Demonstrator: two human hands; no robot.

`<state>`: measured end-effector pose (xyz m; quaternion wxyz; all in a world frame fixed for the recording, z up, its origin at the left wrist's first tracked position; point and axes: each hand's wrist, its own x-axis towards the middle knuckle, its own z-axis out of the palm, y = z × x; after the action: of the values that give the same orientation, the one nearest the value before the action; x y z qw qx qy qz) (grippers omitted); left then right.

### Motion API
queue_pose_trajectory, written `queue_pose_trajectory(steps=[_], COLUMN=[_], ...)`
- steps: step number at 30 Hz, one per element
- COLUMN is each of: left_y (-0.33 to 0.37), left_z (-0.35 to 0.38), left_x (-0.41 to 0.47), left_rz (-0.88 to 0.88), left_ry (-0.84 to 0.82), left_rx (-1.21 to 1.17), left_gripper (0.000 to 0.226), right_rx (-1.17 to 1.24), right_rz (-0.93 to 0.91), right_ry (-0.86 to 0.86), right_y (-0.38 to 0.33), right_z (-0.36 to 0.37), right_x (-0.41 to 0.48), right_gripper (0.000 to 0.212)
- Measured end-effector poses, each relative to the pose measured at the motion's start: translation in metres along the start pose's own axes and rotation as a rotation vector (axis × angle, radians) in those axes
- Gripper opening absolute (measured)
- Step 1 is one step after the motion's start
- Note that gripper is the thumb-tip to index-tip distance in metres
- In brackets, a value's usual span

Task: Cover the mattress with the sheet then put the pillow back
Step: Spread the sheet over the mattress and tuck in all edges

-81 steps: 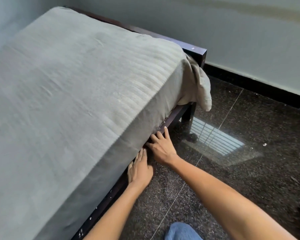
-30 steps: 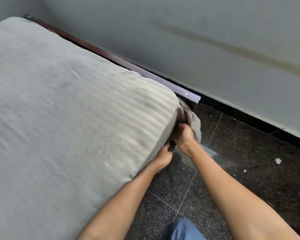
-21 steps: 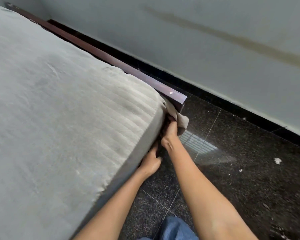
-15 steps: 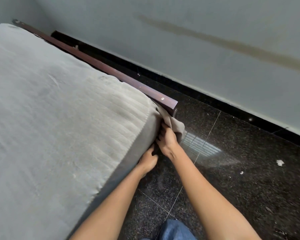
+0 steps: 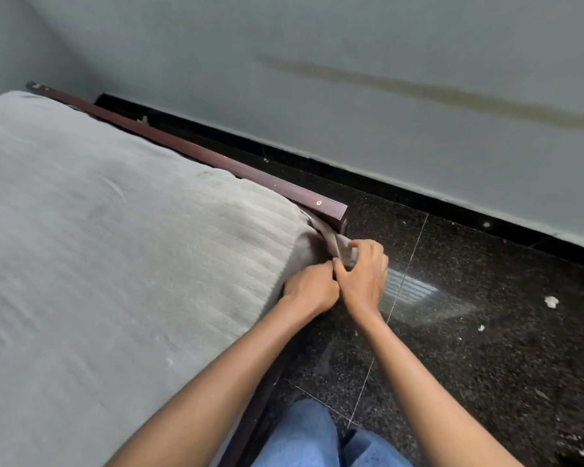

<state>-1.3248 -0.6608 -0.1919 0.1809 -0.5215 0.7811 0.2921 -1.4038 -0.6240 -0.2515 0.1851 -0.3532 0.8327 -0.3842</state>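
**Both hands gather the loose sheet at the bed's corner**

We see a grey sheet point(image 5: 115, 251) spread flat over the mattress, covering its top and draping down the near side. At the far right corner of the bed, a loose fold of the sheet hangs out between the mattress and the dark wooden bed frame point(image 5: 284, 192), whose end post stands just above the hands.

Our left hand point(image 5: 309, 288) is curled into a fist against the side of the mattress at that corner, with its fingers hidden from us; we cannot tell whether it is gripping cloth or merely pressing there. Our right hand point(image 5: 363, 271) sits just beside it, touching it at the thumb, and its fingers are closed around the bunched fold of sheet that sticks out below the post.

Both forearms reach in from the bottom of the view, and a knee in blue jeans point(image 5: 317, 436) shows at the lower edge, close to the frame's side rail. The floor point(image 5: 486, 332) is dark, speckled and glossy, with a pale reflection just right of the hands and a few white scraps point(image 5: 551, 301) lying farther right. A grey wall point(image 5: 351, 112) with a black skirting runs behind the bed.
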Motion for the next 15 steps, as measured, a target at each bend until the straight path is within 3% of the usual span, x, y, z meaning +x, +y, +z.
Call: queue_pose_trajectory(steps=[3,5,7,11,15], left_y=[0.009,0.003,-0.005,-0.03,-0.049], left_z=[-0.033,-0.048,-0.064,-0.089,-0.092], left_x=[-0.029,-0.039,-0.037,0.0,0.025], left_rz=[0.209,0.349,0.468,0.493,0.553], left_ry=[0.241,0.388,0.538,0.541,0.588], left_rx=[0.123,0.105,0.151,0.333,0.463], left_gripper=[0.035,0.032,0.033,0.041,0.032], right_rx=[0.05,0.35,0.454,-0.01,-0.125], right_rz=[0.038,0.149,0.28,0.406,0.55], right_ry=[-0.198,-0.371,-0.331,-0.291,-0.279], right_y=[-0.007,-0.004,0.006,0.02,0.009], right_z=[0.0,-0.003,-0.001,0.018,0.042], right_x=[0.013,0.017,0.018,0.022,0.027], right_gripper=[0.007,0.023,0.028,0.045,0.047])
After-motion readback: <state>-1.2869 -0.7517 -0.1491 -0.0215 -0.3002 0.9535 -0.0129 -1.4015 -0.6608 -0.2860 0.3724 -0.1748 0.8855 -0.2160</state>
